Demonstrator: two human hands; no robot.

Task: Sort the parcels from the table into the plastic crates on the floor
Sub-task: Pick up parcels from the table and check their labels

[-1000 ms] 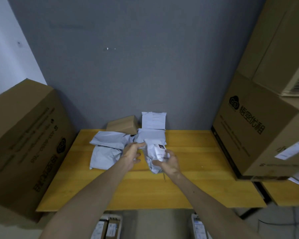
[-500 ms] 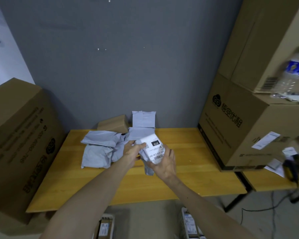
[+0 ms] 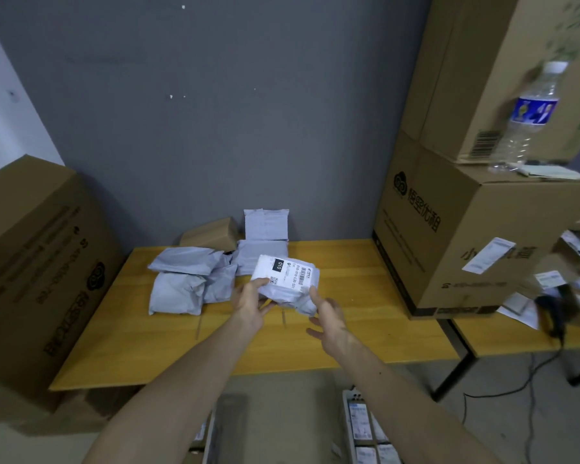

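Note:
I hold a grey-white poly parcel (image 3: 287, 279) with a shipping label marked 010 facing up, just above the yellow wooden table (image 3: 349, 333). My left hand (image 3: 252, 301) grips its lower left edge. My right hand (image 3: 329, 318) is spread, one fingertip touching the parcel's lower right corner. Behind and to the left lies a pile of grey poly parcels (image 3: 185, 279), with a small brown box (image 3: 211, 233) and an upright grey mailer (image 3: 265, 224) against the wall. Two plastic crates (image 3: 347, 426) (image 3: 208, 433) holding labelled parcels show on the floor between my forearms.
A big cardboard box (image 3: 31, 262) stands left of the table. Stacked cardboard boxes (image 3: 466, 236) sit on the table's right end, a water bottle (image 3: 529, 118) on top. A second table (image 3: 516, 336) at right carries labelled packets and a dark scanner (image 3: 551, 306). Cables lie on the floor.
The parcel came up off the pile and turned label-up. My right hand went from holding it underneath to a spread hand touching its corner. The view swung right.

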